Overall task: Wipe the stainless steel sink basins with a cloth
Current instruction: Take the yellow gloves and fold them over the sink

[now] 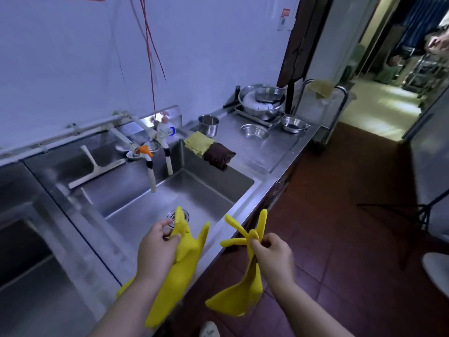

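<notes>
My left hand (156,251) grips a yellow rubber glove (184,261) just over the front rim of the stainless steel sink basin (145,210). My right hand (274,259) pinches a second yellow rubber glove (243,295) by its fingers, out over the red floor right of the counter. Draped over the basin's right rim lie a folded yellow-green cloth (198,144) and a dark brown cloth (218,155). A round drain (172,214) shows in the basin floor, partly behind the left glove. Another basin (29,276) lies at the left.
Two white taps (151,171) hang over the basin, with a soap bottle (166,128) and a white squeegee (93,170) behind. Metal bowls (261,100) and a pot (209,125) stand on the counter's right end. A tripod (418,215) and doorway are at the right.
</notes>
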A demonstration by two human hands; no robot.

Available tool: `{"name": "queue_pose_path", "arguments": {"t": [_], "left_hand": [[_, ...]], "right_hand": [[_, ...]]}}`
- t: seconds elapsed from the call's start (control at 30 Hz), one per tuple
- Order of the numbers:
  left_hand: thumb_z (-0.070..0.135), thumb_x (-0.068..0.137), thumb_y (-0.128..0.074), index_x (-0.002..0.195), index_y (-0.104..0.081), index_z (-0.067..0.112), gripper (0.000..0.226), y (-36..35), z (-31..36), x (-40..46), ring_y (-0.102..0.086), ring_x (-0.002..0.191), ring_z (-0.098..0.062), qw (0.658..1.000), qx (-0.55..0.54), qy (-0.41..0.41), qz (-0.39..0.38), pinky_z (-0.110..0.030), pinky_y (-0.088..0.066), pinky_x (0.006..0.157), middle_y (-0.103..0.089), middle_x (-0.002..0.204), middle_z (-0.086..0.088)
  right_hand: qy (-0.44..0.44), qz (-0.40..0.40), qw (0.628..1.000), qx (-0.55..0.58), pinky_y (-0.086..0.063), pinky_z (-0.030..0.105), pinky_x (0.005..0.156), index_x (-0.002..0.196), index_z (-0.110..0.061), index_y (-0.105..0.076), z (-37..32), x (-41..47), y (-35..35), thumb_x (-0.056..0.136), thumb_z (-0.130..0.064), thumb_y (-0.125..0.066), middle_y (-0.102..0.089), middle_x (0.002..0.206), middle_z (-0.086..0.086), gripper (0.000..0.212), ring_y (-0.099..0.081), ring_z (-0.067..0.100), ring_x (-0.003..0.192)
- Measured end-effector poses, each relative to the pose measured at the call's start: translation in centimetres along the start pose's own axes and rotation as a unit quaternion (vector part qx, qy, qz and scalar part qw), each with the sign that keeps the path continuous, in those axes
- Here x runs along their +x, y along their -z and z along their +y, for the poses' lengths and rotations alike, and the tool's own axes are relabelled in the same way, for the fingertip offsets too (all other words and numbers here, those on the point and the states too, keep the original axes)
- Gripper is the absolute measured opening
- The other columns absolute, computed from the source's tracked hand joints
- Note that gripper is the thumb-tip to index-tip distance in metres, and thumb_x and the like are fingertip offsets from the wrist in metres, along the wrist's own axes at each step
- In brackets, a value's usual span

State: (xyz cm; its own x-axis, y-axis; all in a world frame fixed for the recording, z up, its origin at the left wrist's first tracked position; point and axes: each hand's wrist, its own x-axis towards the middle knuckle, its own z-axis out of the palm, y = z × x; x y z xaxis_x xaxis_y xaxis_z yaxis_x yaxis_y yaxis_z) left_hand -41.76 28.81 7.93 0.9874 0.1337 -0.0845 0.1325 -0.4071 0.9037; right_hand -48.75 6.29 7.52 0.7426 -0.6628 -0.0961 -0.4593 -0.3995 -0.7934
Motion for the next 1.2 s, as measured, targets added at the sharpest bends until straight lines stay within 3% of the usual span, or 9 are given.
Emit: {"name": "queue_pose_path", "arguments": {"t": [0.1,0.23,0.37,0.5,0.7,0.87,1.0,1.1,1.2], "left_hand": [[0.009,0.082,-0.067,0.108,-0.057,0.029,0.034,-3.3,1.1,3.7,-0.056,0.075,-0.002,1.000,-0.014,-0.004,-0.004,-0.022,-0.041,0.063,-0.064,0.093,0.006],[0.010,0.083,-0.065,0.125,-0.056,0.017,0.043,-7.5,3.0,8.8,-0.060,0.097,-0.021,0.999,-0.033,0.019,0.005,-0.032,-0.047,0.082,-0.066,0.104,-0.001],[0.012,0.083,-0.064,0.124,-0.056,0.020,0.042,-10.7,5.2,13.3,-0.059,0.087,-0.017,0.997,-0.060,0.041,0.030,-0.030,-0.043,0.074,-0.063,0.089,0.009],[0.009,0.082,-0.066,0.123,-0.059,0.019,0.043,-12.9,7.3,16.8,-0.061,0.087,-0.014,0.996,-0.079,0.046,0.018,-0.028,-0.045,0.077,-0.064,0.091,0.009],[0.012,0.080,-0.070,0.096,-0.067,0.026,0.022,-15.4,9.3,21.0,-0.063,0.080,-0.004,0.994,-0.092,0.036,0.038,-0.018,-0.044,0.070,-0.065,0.079,0.018],[0.013,0.082,-0.069,0.084,-0.062,0.035,0.023,-16.7,10.2,23.9,-0.061,0.075,0.010,0.990,-0.109,0.052,0.070,-0.005,-0.045,0.065,-0.065,0.077,0.022],[0.018,0.081,-0.072,0.074,-0.061,0.035,0.021,-17.8,11.1,26.6,-0.062,0.076,0.002,0.978,-0.097,0.083,0.163,-0.018,-0.046,0.066,-0.065,0.075,0.019],[0.023,0.079,-0.073,0.072,-0.063,0.031,0.014,-19.5,12.4,28.2,-0.064,0.075,-0.008,0.968,-0.087,0.106,0.210,-0.025,-0.049,0.067,-0.068,0.074,0.012],[0.023,0.080,-0.072,0.072,-0.064,0.030,0.013,-21.2,13.7,29.7,-0.063,0.075,-0.009,0.960,-0.081,0.118,0.243,-0.026,-0.048,0.068,-0.068,0.074,0.012]], "right_hand": [[-0.003,-0.018,1.000,-0.008,-0.042,0.031,0.053,0.059,-0.017,-0.052,-1.3,4.6,-0.8,0.076,-0.042,-0.064,-0.062,0.059,-0.001,0.033,-0.058,0.015,0.059],[-0.014,-0.032,0.999,0.001,-0.051,0.038,0.062,0.062,-0.012,-0.053,-3.9,10.9,-2.3,0.074,-0.041,-0.065,-0.065,0.061,0.004,0.034,-0.064,0.023,0.065],[-0.016,-0.036,0.999,0.019,-0.050,0.037,0.060,0.061,-0.012,-0.051,-6.9,16.4,-3.8,0.072,-0.044,-0.064,-0.066,0.061,0.007,0.036,-0.064,0.023,0.064],[0.020,-0.064,0.998,0.002,-0.049,0.035,0.058,0.063,-0.012,-0.051,-9.9,20.4,-5.7,0.074,-0.045,-0.061,-0.066,0.060,0.005,0.036,-0.062,0.020,0.062],[0.096,-0.136,0.986,-0.022,-0.048,0.035,0.058,0.064,-0.012,-0.050,-13.2,24.7,-10.3,0.077,-0.042,-0.063,-0.064,0.061,0.005,0.035,-0.062,0.018,0.061],[0.148,-0.208,0.967,-0.016,-0.045,0.034,0.056,0.062,-0.016,-0.046,-14.8,28.9,-13.3,0.082,-0.038,-0.065,-0.063,0.062,0.004,0.035,-0.060,0.019,0.063],[0.198,-0.259,0.945,0.011,-0.038,0.032,0.052,0.060,-0.019,-0.040,-15.6,33.2,-14.3,0.083,-0.038,-0.066,-0.056,0.056,0.005,0.040,-0.055,0.023,0.057],[0.249,-0.290,0.924,0.012,-0.035,0.030,0.049,0.058,-0.021,-0.039,-16.7,36.3,-14.8,0.082,-0.040,-0.067,-0.048,0.050,-0.002,0.042,-0.044,0.009,0.048],[0.287,-0.339,0.895,0.037,-0.030,0.022,0.045,0.059,-0.022,-0.041,-17.5,38.8,-15.2,0.084,-0.036,-0.067,-0.045,0.048,-0.006,0.039,-0.038,0.005,0.045]]}}
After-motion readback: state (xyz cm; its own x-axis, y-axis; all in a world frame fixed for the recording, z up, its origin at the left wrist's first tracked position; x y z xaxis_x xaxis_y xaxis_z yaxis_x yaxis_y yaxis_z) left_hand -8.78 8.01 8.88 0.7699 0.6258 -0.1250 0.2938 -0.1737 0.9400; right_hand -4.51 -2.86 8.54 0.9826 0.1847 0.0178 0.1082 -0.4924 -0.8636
